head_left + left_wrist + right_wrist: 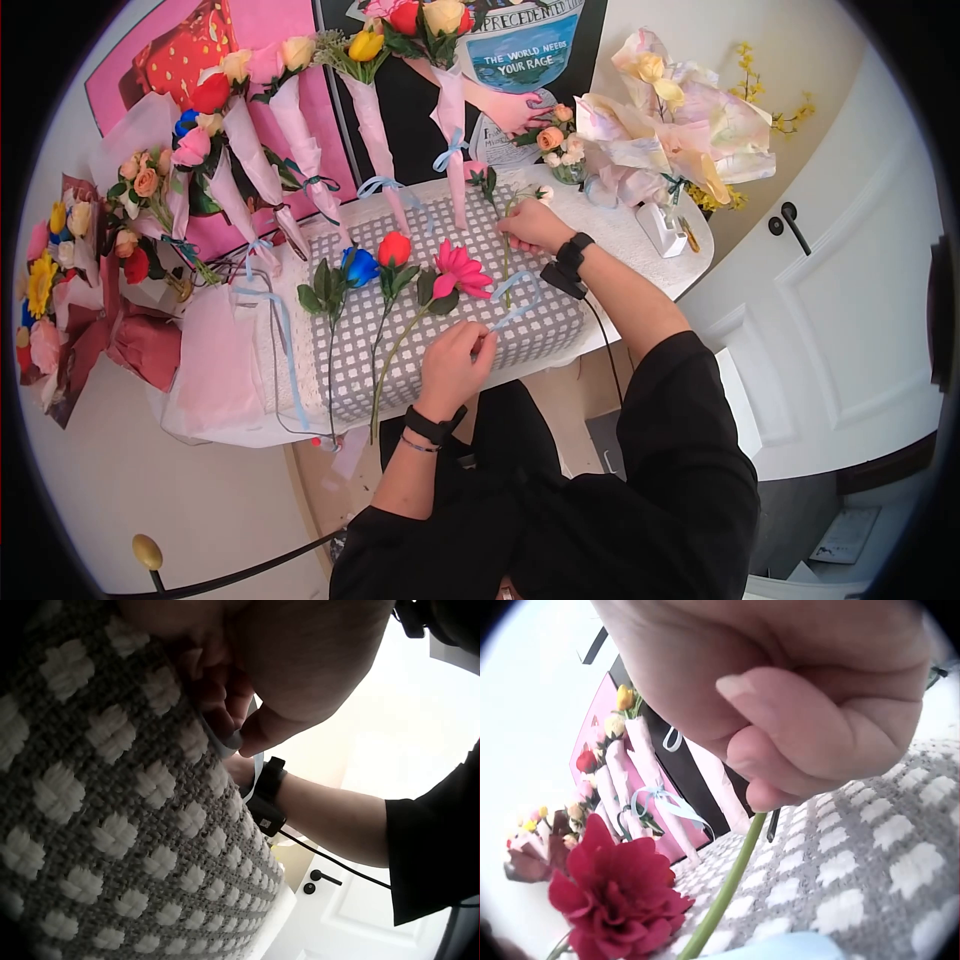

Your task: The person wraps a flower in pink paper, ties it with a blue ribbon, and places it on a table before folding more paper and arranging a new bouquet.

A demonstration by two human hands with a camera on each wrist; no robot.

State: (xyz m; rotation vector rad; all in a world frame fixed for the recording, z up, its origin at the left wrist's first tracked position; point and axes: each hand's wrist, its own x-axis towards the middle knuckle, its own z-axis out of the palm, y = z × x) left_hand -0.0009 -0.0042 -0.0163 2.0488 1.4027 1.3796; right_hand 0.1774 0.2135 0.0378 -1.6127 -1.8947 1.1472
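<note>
My right hand (537, 228), fingers curled, holds a green flower stem (731, 877) over the grey-and-white checked cloth (400, 350). The small pale flower (543, 192) shows just past that hand. Nearer the front, my left hand (458, 365) pinches a light blue ribbon (522, 300) between thumb and fingers; the ribbon curves up toward the stem. Left of the hands lie a hot-pink flower (462, 272), a red rose (395, 248) and a blue rose (360, 267) with long stems. In the right wrist view the pink flower (619, 896) looks deep red.
Several pink-paper-wrapped flowers (372, 125) lean along the back. A cream-wrapped bouquet (660, 120) stands back right, beside a white box (660, 230). Red-wrapped flowers (135, 335) sit far left. Another blue ribbon (285, 340) hangs over pale pink paper (215, 370). A cable (612, 350) trails from the right wrist.
</note>
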